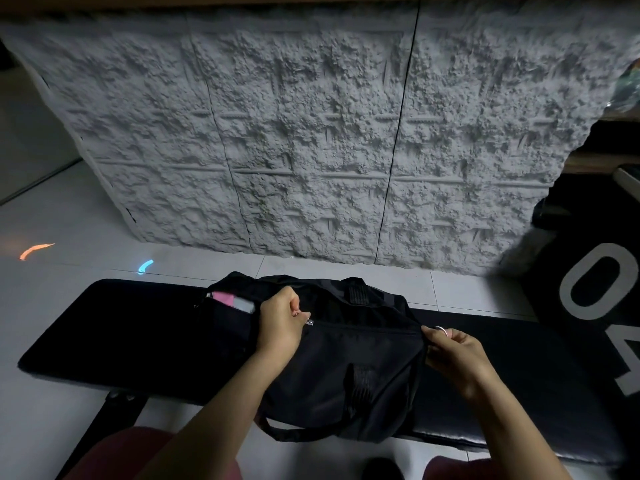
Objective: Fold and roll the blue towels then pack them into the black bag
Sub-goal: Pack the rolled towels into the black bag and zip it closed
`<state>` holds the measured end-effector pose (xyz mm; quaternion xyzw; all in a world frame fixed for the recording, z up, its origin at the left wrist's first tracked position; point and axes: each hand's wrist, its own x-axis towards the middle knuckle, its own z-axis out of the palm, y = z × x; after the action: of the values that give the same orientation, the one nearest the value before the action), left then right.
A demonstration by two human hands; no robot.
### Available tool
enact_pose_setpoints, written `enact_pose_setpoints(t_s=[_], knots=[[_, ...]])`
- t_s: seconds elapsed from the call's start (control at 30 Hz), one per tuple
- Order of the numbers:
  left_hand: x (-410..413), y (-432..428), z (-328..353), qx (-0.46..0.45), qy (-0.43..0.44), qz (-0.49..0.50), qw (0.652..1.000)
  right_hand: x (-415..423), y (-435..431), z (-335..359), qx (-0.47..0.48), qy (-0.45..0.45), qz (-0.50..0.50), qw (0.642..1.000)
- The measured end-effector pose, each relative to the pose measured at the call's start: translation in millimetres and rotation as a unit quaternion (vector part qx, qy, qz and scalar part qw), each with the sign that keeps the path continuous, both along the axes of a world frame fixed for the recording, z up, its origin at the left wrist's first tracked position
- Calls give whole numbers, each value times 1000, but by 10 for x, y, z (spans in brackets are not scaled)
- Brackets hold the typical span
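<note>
The black bag [346,358] lies on a black padded bench [114,334] in front of me. Its top zipper line runs closed across the middle. My left hand [280,327] pinches the silver zipper pull [309,321] near the bag's left end. My right hand [453,355] grips the fabric at the bag's right end. A side pocket at the left end shows something pink and grey [230,301]. No blue towel is in view.
A rough grey stone-like wall panel [311,150] rises behind the bench. White floor tiles [52,220] lie at the left. A black box with large white numerals [599,296] stands at the right. My knees in reddish trousers [138,455] are at the bottom edge.
</note>
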<state>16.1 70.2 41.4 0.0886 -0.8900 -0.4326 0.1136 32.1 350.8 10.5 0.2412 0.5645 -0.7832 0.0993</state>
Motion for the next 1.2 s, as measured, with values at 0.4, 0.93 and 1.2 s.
enact_pose_setpoints(t_s=[0.4,0.93,1.2], knots=[[31,-525,220,-43,30,12,999,29,-13,13,0,7,-10,1000],[-27,-1188,467,-54,18,53,997,72,-19,-7,-5,-1,-27,1000],[-31,-1402,482,-22,-6,102,995,71,-21,-13,-21,-8,-32,999]])
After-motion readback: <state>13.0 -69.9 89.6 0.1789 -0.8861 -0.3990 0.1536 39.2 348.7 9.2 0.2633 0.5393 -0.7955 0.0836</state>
